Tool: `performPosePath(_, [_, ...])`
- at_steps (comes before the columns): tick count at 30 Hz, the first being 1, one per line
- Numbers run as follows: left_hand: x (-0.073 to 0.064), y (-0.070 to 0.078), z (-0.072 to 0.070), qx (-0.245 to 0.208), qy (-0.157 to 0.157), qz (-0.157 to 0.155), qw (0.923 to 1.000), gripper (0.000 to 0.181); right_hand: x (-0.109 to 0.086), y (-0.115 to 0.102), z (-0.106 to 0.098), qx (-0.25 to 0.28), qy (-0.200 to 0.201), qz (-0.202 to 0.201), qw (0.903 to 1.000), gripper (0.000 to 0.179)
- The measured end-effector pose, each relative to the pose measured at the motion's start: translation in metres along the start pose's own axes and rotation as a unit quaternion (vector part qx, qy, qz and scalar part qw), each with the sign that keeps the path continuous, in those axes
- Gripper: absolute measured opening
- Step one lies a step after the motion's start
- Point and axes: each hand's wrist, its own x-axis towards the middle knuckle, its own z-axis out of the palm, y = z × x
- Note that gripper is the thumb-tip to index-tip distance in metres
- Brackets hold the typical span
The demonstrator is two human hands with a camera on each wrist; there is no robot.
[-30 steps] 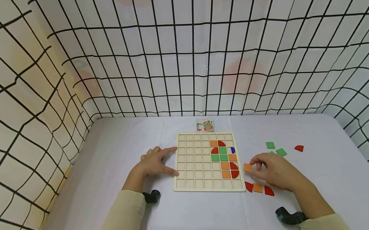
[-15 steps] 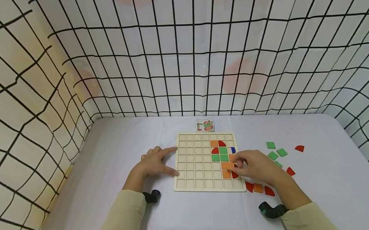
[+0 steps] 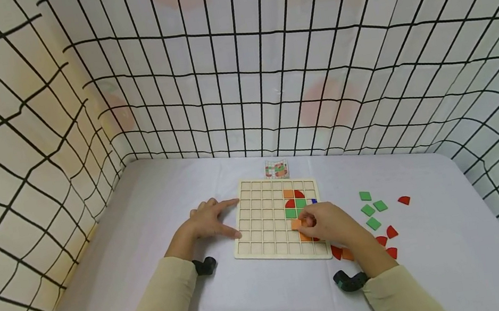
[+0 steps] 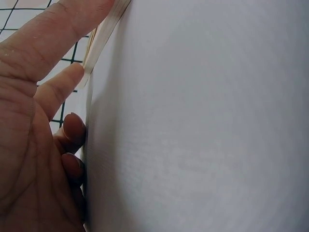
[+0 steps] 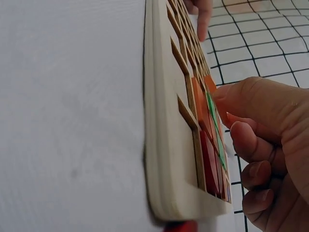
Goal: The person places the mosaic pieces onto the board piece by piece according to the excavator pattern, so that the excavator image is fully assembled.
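My right hand [image 3: 329, 223] pinches an orange square tile [image 3: 295, 224] between thumb and index finger, over the right half of a pale wooden grid board [image 3: 274, 257]. In the right wrist view the tile [image 5: 210, 84] stands tilted just above the cells. Under and around that hand, several cells hold green squares [image 3: 291, 213], orange squares [image 3: 288, 193] and red quarter-circles [image 3: 299, 193]; a blue piece [image 3: 314, 201] is partly covered. My left hand [image 3: 209, 219] has thumb and index finger spread, their tips against the board's left edge [image 4: 104, 41].
Loose green squares [image 3: 365, 195] and red quarter-circles [image 3: 403, 200] lie right of the board. Near its lower right corner are another red piece [image 3: 336, 252] and an orange square [image 3: 347, 254]. A small patterned card [image 3: 277, 169] lies behind the board. Black wire mesh [image 3: 237, 71] surrounds the table.
My right hand has carried the orange tile from the table at the right leftward over the board. More loose red and green pieces now show behind it. The left hand has stayed still.
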Motion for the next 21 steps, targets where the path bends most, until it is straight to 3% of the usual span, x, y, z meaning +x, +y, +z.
performPosePath(21, [0.0002,-0.0006,0.0003,0.002,0.002,0.001,1.0000,0.098,0.0087,-0.0042,0.0074,-0.003,0.014,-0.023,0.9996,0.015])
